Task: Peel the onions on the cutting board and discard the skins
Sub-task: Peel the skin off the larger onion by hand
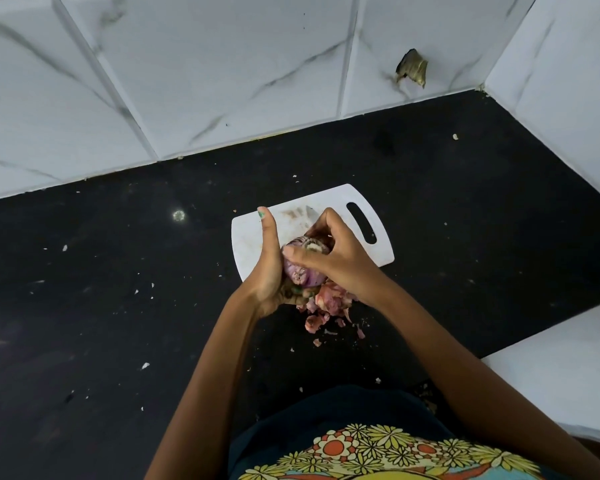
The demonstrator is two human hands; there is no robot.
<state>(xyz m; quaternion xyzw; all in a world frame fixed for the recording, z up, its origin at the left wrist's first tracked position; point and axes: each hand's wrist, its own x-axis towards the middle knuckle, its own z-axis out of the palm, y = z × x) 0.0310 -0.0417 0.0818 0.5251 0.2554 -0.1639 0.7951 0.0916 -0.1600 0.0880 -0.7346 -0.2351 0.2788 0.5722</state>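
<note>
Both hands (left point(269, 268), right point(336, 252)) grip 1 onion point(303, 268), root end tilted up toward the camera.

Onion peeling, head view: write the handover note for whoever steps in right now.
Left hand grips the onion above the cutting board.
Right hand is curled over the onion's top, working at the skin.
Loose skins lie piled on the counter at the board's near edge.
Done: part of the skin is off.
Left: finish peeling, discard the skins. No other onions visible.
</note>
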